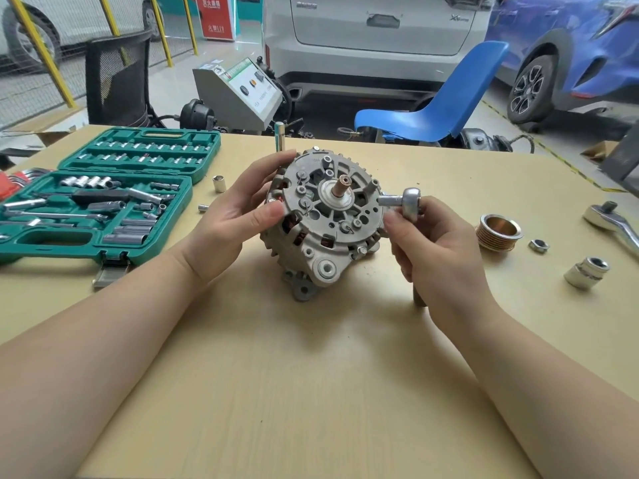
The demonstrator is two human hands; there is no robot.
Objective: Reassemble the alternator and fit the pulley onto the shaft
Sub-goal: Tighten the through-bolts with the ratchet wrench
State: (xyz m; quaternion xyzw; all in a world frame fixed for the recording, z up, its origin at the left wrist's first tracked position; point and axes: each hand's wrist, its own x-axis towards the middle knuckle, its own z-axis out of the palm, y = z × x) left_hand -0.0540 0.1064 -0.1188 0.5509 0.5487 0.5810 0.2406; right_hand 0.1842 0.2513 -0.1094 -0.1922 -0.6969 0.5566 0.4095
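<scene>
At far left on the pale wooden desk (311, 392), an open green plastic socket-set case (103, 198) packed with chrome sockets and bits, with two loose chrome sockets (219, 183) lying just right of it. Next along, the left hand (235, 216), fingers and thumb curled round the left rim of the grey cast-metal alternator (325, 219), steadying it. At the middle of the desk, tilted so its round end face looks up toward the camera, a copper-tipped shaft (343, 188) poking out of the centre and copper windings showing through the side slots. Behind the alternator, an upright chrome bar (279, 140). Against the alternator's right edge, a chrome ratchet wrench (404, 202), socket end pointing into the housing, handle clamped in the curled fingers of the right hand (439, 247). Well apart to the right, a brass-coloured grooved pulley (499, 232) lying on the desk, off the shaft, then a small hexagonal steel nut (538, 246), a large chrome socket (586, 272) nearer the front, and a second chrome ratchet (612, 223) at the far right edge.
</scene>
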